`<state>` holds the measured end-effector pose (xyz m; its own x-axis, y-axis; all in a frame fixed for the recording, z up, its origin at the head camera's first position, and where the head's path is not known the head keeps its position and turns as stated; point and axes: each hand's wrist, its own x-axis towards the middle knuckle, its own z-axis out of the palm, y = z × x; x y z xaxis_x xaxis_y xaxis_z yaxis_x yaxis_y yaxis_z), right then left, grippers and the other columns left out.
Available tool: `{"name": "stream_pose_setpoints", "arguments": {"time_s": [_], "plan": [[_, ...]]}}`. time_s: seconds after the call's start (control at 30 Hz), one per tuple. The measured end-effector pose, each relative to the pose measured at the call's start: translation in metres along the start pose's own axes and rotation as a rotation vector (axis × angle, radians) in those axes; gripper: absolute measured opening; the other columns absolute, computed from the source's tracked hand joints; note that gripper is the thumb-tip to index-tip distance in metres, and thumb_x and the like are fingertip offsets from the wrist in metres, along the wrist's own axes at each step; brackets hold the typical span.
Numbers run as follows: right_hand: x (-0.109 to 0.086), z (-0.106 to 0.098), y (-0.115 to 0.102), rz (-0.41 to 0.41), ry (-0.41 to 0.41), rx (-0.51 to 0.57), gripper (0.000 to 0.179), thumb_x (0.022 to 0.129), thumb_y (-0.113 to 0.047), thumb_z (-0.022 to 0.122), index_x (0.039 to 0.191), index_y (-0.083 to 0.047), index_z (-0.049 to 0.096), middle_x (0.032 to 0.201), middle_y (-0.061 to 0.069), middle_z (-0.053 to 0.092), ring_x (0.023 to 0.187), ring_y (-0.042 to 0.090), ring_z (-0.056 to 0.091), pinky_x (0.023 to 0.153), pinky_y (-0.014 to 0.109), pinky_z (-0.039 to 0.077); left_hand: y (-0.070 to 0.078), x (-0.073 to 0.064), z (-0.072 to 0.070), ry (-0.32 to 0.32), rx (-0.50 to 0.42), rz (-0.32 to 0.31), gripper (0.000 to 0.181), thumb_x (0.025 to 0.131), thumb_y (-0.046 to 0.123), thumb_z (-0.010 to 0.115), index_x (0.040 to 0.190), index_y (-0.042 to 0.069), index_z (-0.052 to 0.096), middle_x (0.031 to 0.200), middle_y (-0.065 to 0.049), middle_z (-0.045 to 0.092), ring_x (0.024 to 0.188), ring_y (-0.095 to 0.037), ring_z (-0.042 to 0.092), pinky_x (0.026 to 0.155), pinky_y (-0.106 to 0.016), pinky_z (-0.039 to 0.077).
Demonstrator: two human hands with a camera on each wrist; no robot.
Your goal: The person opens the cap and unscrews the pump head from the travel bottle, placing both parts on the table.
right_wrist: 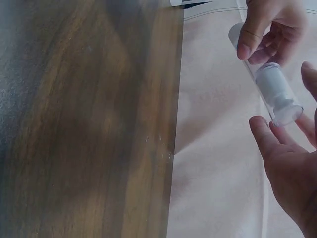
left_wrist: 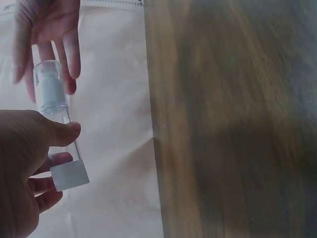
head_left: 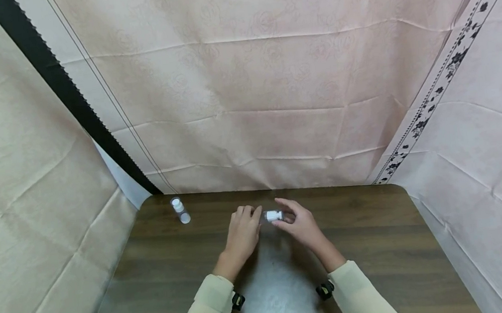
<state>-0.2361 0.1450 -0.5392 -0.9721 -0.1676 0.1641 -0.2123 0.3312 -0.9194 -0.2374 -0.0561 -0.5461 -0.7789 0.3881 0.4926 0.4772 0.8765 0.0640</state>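
My left hand (head_left: pixel 242 232) grips a small clear pump bottle (left_wrist: pixel 51 89) between thumb and fingers. The bottle has a white base (left_wrist: pixel 70 175) and a white pump head under a clear cap (right_wrist: pixel 275 88). Around the capped end is my right hand (head_left: pixel 302 224), its thumb and fingers spread apart. In the right wrist view, those fingertips (right_wrist: pixel 258 124) are right at the cap's end. Over the table's far part, the bottle points from the left hand toward the right palm.
Another small white-and-clear bottle (head_left: pixel 180 210) is at the table's far left corner. The brown wooden table (head_left: pixel 377 245) ends at a pale cloth backdrop (head_left: pixel 244 86), with more cloth at both sides. Black wrist devices (head_left: pixel 237 301) sit at both cuffs.
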Motion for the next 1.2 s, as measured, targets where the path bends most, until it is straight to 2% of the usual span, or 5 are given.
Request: {"name": "stream_pose_setpoints", "arguments": {"time_s": [0.33, 0.5, 0.77, 1.03, 1.2], "plan": [[-0.012, -0.009, 0.008, -0.015, 0.038, -0.071, 0.028, 0.091, -0.012, 0.08, 0.117, -0.014, 0.074, 0.118, 0.006, 0.072, 0.108, 0.022, 0.068, 0.09, 0.032, 0.06, 0.021, 0.0, -0.002, -0.055, 0.05, 0.038, 0.049, 0.088, 0.024, 0.084, 0.132, 0.007, 0.067, 0.114, -0.011, 0.069, 0.105, -0.028, 0.062, 0.085, -0.041, 0.052], [-0.018, -0.015, 0.011, -0.004, 0.052, -0.074, 0.026, 0.091, -0.011, 0.079, 0.116, -0.014, 0.075, 0.116, 0.007, 0.072, 0.105, 0.021, 0.068, 0.088, 0.03, 0.06, 0.028, 0.0, 0.0, -0.067, 0.048, 0.056, 0.051, 0.087, 0.026, 0.085, 0.13, 0.007, 0.066, 0.115, -0.01, 0.069, 0.106, -0.027, 0.062, 0.086, -0.039, 0.053], [-0.023, -0.019, 0.012, -0.023, 0.04, -0.069, 0.025, 0.091, -0.011, 0.079, 0.116, -0.013, 0.075, 0.115, 0.008, 0.072, 0.104, 0.021, 0.068, 0.087, 0.029, 0.06, 0.033, -0.001, 0.002, -0.023, 0.026, 0.129, 0.044, 0.09, 0.026, 0.082, 0.127, 0.007, 0.068, 0.111, -0.006, 0.071, 0.098, -0.019, 0.066, 0.08, -0.032, 0.054], [-0.029, -0.025, 0.015, 0.011, 0.034, -0.108, 0.025, 0.091, -0.011, 0.079, 0.115, -0.014, 0.075, 0.116, 0.007, 0.073, 0.104, 0.022, 0.069, 0.087, 0.029, 0.06, 0.039, -0.006, 0.005, -0.068, 0.01, 0.129, 0.045, 0.088, 0.028, 0.085, 0.124, 0.006, 0.068, 0.111, -0.007, 0.073, 0.097, -0.018, 0.07, 0.082, -0.032, 0.058], [-0.031, -0.026, 0.017, 0.002, 0.024, -0.109, 0.025, 0.091, -0.014, 0.079, 0.115, -0.016, 0.076, 0.116, 0.006, 0.074, 0.105, 0.022, 0.07, 0.087, 0.029, 0.06, 0.041, -0.007, 0.008, -0.063, 0.012, 0.134, 0.042, 0.086, 0.026, 0.086, 0.119, 0.006, 0.07, 0.109, -0.006, 0.073, 0.098, -0.019, 0.07, 0.08, -0.033, 0.058]]}}
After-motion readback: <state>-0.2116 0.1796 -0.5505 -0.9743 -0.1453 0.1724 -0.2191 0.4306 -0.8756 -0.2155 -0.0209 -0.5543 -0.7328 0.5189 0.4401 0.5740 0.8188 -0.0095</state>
